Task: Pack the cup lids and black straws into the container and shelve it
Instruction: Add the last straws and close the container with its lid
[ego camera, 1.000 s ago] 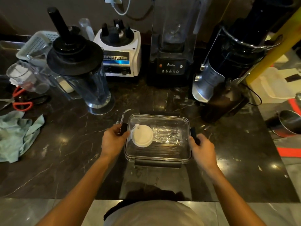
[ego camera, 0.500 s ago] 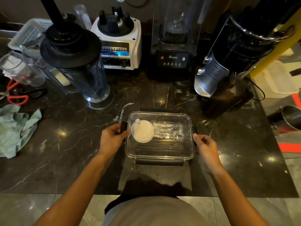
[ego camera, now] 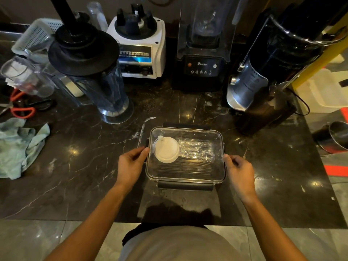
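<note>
Head view: both hands (ego camera: 131, 162) (ego camera: 238, 169) grip container (ego camera: 186, 174) (lid clipped) on marble counter (ego camera: 75, 166).

Clear glossy plastic container (ego camera: 185, 176) on polished marble counter (ego camera: 75, 166).

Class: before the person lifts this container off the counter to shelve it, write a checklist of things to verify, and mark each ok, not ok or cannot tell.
1. Cup lids inside the container: ok.
2. Black straws inside: ok.
3. Container lid on: ok; latches locked: cannot tell.
4. Left hand at the left side: ok.
5. Right hand at the right side: ok; firm grip: cannot tell.
6. Shelf in view: not ok.
</note>
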Demonstrator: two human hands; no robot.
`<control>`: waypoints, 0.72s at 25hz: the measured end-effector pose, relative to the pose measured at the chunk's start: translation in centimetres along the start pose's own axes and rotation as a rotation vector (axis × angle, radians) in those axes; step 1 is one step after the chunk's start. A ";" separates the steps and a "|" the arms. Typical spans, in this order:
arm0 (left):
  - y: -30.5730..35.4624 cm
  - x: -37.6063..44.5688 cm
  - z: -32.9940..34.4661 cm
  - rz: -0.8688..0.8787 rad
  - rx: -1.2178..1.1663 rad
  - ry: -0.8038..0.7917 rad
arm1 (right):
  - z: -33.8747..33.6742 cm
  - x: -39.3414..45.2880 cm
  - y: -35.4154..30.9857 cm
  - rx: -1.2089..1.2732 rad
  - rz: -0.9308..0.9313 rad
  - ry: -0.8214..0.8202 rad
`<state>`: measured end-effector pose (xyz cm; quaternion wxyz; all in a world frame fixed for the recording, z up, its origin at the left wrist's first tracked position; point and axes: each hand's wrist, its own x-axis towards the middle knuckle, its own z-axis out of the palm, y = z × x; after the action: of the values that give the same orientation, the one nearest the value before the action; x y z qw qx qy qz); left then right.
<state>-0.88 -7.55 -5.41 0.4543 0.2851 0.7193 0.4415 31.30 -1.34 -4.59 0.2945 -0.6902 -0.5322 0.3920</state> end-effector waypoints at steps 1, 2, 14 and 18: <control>0.1 0.0 0.0 0.018 0.031 -0.015 | -0.1 -0.1 -0.2 0.011 0.005 -0.023; 0.1 0.1 -0.1 0.020 0.051 -0.029 | -0.1 0.0 -0.3 0.017 0.009 -0.043; 7.6 3.2 5.7 0.835 0.913 -0.313 | 1.4 -1.8 -3.4 -0.682 -0.465 -0.296; 8.3 5.3 8.8 0.848 1.184 -0.484 | 1.8 -2.7 -1.7 -0.751 -0.649 -0.311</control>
<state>4.89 3.79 -1.88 0.1625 0.8211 0.5454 0.0441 28.57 -3.52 -3.45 0.0502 -0.4814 -0.8603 0.1603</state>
